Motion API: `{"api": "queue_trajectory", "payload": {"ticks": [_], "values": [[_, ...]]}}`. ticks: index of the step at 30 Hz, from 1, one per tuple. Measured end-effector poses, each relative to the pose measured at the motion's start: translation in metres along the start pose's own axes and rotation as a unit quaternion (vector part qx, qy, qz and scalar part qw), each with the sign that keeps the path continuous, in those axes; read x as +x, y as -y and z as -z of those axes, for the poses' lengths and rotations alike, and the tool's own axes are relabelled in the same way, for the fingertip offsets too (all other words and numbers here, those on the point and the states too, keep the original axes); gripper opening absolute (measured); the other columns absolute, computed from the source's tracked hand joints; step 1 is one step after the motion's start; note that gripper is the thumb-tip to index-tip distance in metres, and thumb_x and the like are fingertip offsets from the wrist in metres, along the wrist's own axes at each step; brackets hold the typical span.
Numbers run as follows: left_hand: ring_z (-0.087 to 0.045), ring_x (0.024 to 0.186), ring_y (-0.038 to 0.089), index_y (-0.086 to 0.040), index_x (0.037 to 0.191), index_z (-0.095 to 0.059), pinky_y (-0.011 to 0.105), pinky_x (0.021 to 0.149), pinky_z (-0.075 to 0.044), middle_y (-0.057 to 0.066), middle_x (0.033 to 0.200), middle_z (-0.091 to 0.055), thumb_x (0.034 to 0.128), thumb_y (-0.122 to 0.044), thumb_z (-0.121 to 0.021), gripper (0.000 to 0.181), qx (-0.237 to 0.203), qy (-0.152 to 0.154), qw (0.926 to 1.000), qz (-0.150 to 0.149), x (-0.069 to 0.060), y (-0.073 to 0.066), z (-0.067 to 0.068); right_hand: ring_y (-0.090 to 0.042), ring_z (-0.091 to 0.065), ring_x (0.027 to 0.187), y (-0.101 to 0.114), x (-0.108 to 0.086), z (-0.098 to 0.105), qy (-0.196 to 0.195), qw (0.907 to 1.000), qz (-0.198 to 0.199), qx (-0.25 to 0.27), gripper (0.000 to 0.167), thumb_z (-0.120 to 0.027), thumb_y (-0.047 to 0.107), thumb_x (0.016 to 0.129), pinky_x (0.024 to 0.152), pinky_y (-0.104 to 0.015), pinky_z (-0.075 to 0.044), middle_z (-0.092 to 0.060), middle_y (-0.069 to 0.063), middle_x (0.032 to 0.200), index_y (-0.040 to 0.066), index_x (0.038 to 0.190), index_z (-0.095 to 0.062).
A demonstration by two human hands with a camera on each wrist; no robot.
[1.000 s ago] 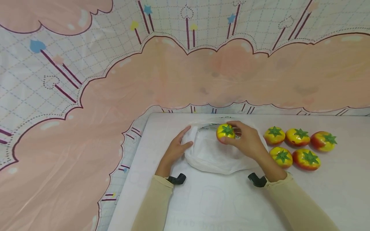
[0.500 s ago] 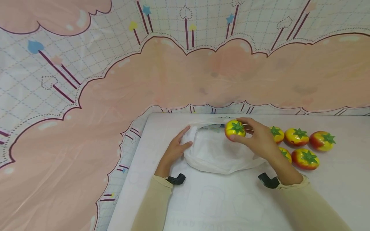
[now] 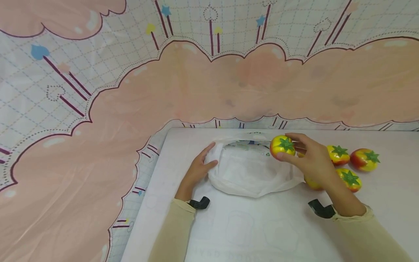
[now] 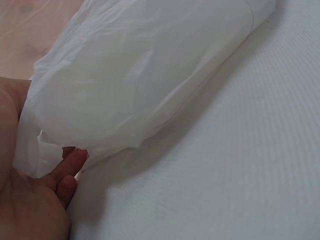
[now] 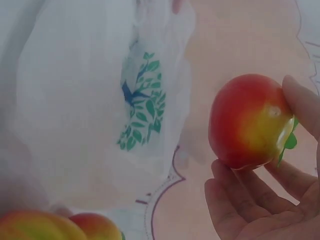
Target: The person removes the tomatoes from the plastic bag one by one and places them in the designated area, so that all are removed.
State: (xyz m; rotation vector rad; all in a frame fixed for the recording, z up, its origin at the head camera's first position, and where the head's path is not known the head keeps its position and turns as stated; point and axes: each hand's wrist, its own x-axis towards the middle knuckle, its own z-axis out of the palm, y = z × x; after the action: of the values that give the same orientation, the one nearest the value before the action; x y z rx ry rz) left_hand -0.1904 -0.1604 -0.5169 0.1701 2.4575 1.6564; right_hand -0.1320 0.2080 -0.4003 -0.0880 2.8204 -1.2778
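A red-and-yellow fruit with a green star-shaped leaf is in my right hand, gripped between thumb and fingertips above the right side of a white plastic bag. The right wrist view shows the same fruit from its red side, with the fingers under and behind it. At the bag's left side, my left hand holds the edge. Close up, curled fingers meet the thin plastic. The bag lies with its mouth spread wide, and green leaf print shows on it.
Several like fruits, one of them at the far right, rest on the white table to the right of the bag. My right hand and forearm partly cover some. Behind the table hangs a pink patterned backdrop.
My right hand has moved to the right with the fruit, from over the bag's middle to its right edge, and now covers part of the fruit group. The left hand has stayed in place.
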Motion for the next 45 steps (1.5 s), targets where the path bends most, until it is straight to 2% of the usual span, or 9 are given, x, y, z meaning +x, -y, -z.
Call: {"api": "queue_trajectory", "payload": {"ticks": [4, 11, 20, 29, 36, 45], "values": [[-0.018, 0.158, 0.015, -0.048, 0.151, -0.043, 0.047, 0.131, -0.014, -0.016, 0.166, -0.031, 0.0961, -0.019, -0.070, 0.068, -0.001, 0.001, 1.0000, 0.005, 0.000, -0.001, 0.000, -0.048, -0.054, 0.133, -0.008, -0.002, 0.006, -0.010, 0.9999, -0.012, -0.002, 0.087, -0.072, 0.063, 0.086, 0.098, -0.060, -0.053, -0.051, -0.020, 0.152, 0.017, 0.155, -0.044], [-0.020, 0.158, 0.016, -0.041, 0.153, -0.044, 0.044, 0.131, -0.015, -0.013, 0.166, -0.033, 0.0961, -0.017, -0.070, 0.068, 0.001, -0.001, 1.0000, -0.006, 0.000, -0.001, 0.000, -0.051, -0.050, 0.135, -0.021, -0.007, 0.015, -0.015, 0.9994, -0.031, -0.009, 0.089, -0.070, 0.062, 0.087, 0.100, -0.067, -0.050, -0.048, -0.023, 0.153, 0.017, 0.157, -0.039], [-0.020, 0.157, 0.013, -0.046, 0.152, -0.044, 0.043, 0.130, -0.016, -0.016, 0.165, -0.033, 0.0959, -0.019, -0.071, 0.067, 0.003, -0.001, 1.0000, 0.004, -0.001, -0.002, 0.000, -0.053, -0.050, 0.133, -0.036, -0.013, 0.025, -0.019, 0.9985, -0.045, -0.024, 0.089, -0.071, 0.061, 0.088, 0.100, -0.069, -0.048, -0.047, -0.024, 0.154, 0.016, 0.158, -0.038], [-0.020, 0.158, 0.016, -0.043, 0.152, -0.045, 0.045, 0.131, -0.015, -0.013, 0.165, -0.033, 0.0951, -0.016, -0.071, 0.068, -0.001, -0.003, 1.0000, -0.001, 0.000, -0.002, -0.001, -0.055, -0.048, 0.133, -0.051, -0.022, 0.039, -0.025, 0.9978, -0.057, -0.024, 0.089, -0.069, 0.060, 0.090, 0.098, -0.071, -0.047, -0.047, -0.027, 0.152, 0.013, 0.159, -0.036], [-0.020, 0.158, 0.015, -0.044, 0.152, -0.045, 0.044, 0.131, -0.015, -0.014, 0.165, -0.033, 0.0956, -0.018, -0.071, 0.067, 0.006, -0.003, 1.0000, 0.006, -0.001, -0.002, -0.001, -0.056, -0.048, 0.132, -0.064, -0.027, 0.048, -0.029, 0.9963, -0.071, -0.037, 0.089, -0.068, 0.058, 0.091, 0.098, -0.073, -0.045, -0.047, -0.030, 0.151, 0.013, 0.159, -0.034], [-0.020, 0.158, 0.014, -0.044, 0.152, -0.045, 0.043, 0.131, -0.016, -0.015, 0.165, -0.033, 0.0956, -0.017, -0.071, 0.068, 0.007, -0.005, 0.9999, 0.007, -0.001, -0.003, -0.001, -0.060, -0.049, 0.126, -0.075, -0.034, 0.058, -0.059, 0.9936, -0.080, -0.054, 0.087, -0.068, 0.055, 0.093, 0.093, -0.076, -0.044, -0.046, -0.034, 0.149, 0.009, 0.159, -0.034]]}}
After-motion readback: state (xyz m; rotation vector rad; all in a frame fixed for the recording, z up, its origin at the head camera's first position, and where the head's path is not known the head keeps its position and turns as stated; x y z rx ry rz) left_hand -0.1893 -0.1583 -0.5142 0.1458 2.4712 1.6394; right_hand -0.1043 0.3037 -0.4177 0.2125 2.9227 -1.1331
